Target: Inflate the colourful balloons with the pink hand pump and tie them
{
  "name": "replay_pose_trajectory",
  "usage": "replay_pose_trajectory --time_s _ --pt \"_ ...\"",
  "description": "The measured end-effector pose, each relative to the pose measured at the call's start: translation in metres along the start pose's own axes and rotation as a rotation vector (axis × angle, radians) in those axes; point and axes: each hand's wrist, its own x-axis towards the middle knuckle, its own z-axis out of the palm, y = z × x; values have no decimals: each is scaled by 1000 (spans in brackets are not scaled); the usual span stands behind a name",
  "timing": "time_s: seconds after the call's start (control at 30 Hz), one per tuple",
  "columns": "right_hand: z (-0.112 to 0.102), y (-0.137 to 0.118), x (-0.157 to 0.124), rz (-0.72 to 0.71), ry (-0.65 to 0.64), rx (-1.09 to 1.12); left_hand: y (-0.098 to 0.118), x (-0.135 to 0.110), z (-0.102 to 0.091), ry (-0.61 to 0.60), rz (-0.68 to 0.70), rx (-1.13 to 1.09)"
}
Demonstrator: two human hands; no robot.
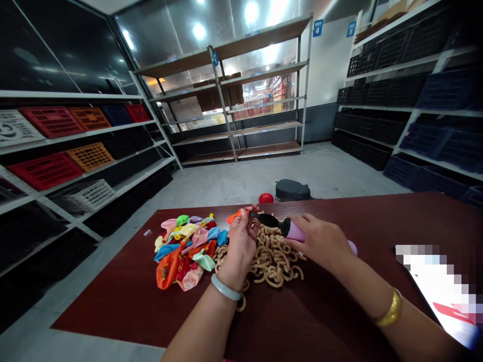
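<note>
My left hand [241, 241] pinches the neck of an orange balloon [234, 217] at the black nozzle of a purple hand pump [292, 230]. My right hand [320, 241] is wrapped round the pump's body, just right of the left hand. Both hands hover over a heap of tan curled clips [273, 261] on the dark red table [324, 317]. A pile of flat balloons in many colours [186, 249] lies left of my left hand.
A red ball [266, 198] and a dark grey bag [292, 190] lie on the floor beyond the table's far edge. Metal shelving with coloured crates [49, 168] lines the left; dark crates fill the right shelves. A blurred white patch [441, 286] sits at the table's right.
</note>
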Motion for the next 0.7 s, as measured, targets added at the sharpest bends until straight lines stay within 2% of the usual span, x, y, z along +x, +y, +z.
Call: replay_pose_trajectory --time_s 0.2,0.4,0.6,0.7 --pt "-2 1 0 -22 -15 8 -3 -3 3 -3 22 28" --pt "-1 4 0 -25 -7 14 -5 -8 6 -33 -46 23" --pt "-1 6 0 -33 4 15 -10 -17 12 -103 -25 122" --pt "-2 5 0 -35 6 25 -12 -18 12 -73 -22 156"
